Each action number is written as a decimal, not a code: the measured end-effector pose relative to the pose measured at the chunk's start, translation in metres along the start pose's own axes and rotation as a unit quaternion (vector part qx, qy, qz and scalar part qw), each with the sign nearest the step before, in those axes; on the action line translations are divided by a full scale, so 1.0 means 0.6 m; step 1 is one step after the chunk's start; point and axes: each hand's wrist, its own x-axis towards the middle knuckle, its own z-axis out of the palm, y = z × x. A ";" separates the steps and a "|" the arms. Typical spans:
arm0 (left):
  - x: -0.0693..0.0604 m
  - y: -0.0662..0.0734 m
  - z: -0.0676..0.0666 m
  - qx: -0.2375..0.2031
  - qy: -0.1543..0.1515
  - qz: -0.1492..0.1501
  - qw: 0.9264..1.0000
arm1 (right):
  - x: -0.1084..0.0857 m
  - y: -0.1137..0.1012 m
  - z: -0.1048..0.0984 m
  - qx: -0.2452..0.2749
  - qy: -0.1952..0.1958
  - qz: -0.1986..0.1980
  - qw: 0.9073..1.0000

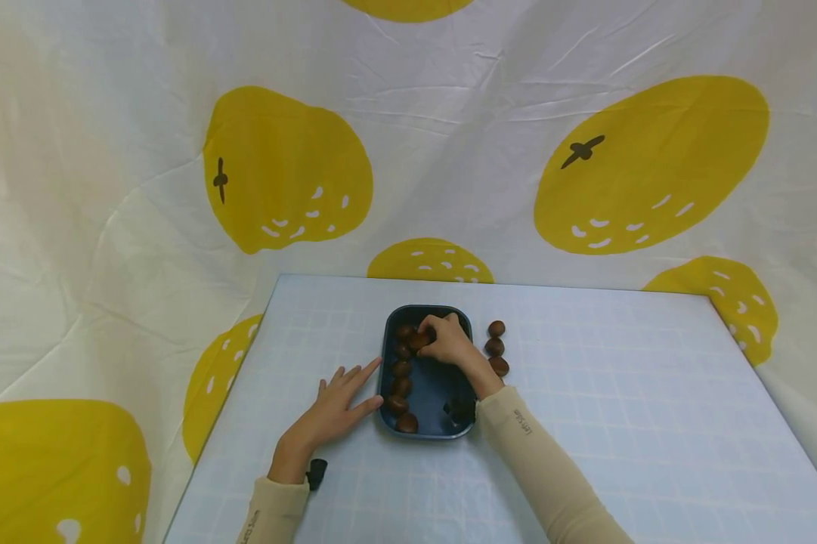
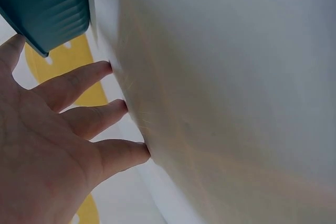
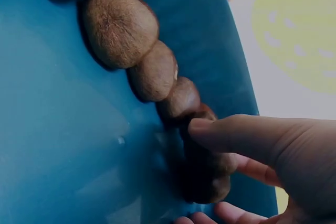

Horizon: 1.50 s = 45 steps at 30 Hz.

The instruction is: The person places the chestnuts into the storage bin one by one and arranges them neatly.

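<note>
A dark blue rectangular tray holds a line of brown chestnuts along its left wall, curving at the far end. Reaching into that far end, my right hand pinches a chestnut between thumb and fingers, beside the others. In the right wrist view, the thumb lies over dark chestnuts, partly hidden in shadow. My left hand has its fingers spread at the tray's left side. In the left wrist view, one fingertip touches the tray wall and other fingertips rest on the table.
Several chestnuts lie in a short column on the table, right of the tray; the forearm partly hides the near end. The table has a pale checked cover. Behind hangs a white cloth with yellow fruit prints.
</note>
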 end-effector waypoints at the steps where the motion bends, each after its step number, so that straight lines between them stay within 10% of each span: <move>1: 0.000 0.000 0.000 -0.001 -0.001 0.000 1.000 | -0.001 0.001 0.000 -0.002 0.000 0.002 1.000; 27: 0.005 0.006 -0.003 0.007 -0.007 -0.004 1.000 | -0.006 -0.031 -0.021 -0.058 0.008 0.043 0.997; 45: -0.003 0.010 -0.005 0.000 -0.005 -0.008 1.000 | -0.063 -0.056 -0.144 0.068 0.043 -0.074 0.994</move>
